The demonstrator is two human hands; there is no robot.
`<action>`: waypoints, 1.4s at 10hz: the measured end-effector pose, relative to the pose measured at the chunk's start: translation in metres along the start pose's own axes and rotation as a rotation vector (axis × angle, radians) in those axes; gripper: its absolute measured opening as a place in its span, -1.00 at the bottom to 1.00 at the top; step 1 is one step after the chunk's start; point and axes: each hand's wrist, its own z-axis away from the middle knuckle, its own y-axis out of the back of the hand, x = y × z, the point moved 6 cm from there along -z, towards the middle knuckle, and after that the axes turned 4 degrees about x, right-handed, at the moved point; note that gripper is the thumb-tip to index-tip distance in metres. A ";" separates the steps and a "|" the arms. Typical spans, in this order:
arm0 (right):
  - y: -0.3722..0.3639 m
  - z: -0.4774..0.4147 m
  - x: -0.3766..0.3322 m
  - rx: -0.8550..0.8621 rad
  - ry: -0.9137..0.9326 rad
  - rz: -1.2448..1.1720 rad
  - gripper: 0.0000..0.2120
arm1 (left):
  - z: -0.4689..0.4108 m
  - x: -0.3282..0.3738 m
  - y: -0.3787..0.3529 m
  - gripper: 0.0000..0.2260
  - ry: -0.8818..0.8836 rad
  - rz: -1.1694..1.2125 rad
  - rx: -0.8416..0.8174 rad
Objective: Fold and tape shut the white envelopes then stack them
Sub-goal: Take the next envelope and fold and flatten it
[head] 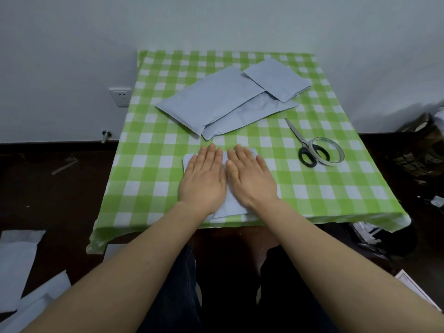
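White envelope (234,205), already folded, lies at the counter's (149,164) 6 o'clock edge, directly beneath both palms; its long axis seems to run from 12 to 6 o'clock, though the hands hide most of it. The left hand (204,179) and right hand (249,179) lie side by side, fingers (213,155) straight and together, pressing flat and gripping nothing. The roll of clear tape (336,152) sits at 3 o'clock from the right hand, overlapping the black handles of the scissors (303,145), so the right hand is likely the nearer one for taping. The unfolded envelopes (216,104) lie at 12 o'clock, with a folded one (276,79) resting on their far end. The paper looks thin, matte and creasable; the gingham cloth is smooth.
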 end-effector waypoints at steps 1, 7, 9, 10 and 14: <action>0.010 0.003 0.022 -0.019 -0.097 0.102 -0.50 | 0.000 -0.001 -0.001 -0.51 -0.007 0.005 0.011; 0.000 -0.003 0.002 0.081 0.032 0.074 -0.52 | -0.001 -0.001 -0.001 -0.52 -0.011 0.001 0.014; -0.003 -0.004 0.001 0.086 0.039 0.089 -0.52 | -0.001 -0.004 -0.002 -0.51 -0.003 0.000 0.015; -0.004 -0.005 0.001 0.084 0.033 0.076 -0.52 | -0.003 -0.004 -0.002 -0.51 -0.006 0.017 -0.001; -0.004 -0.004 0.001 0.076 0.014 0.088 -0.52 | 0.005 -0.018 0.001 -0.50 0.037 0.062 -0.006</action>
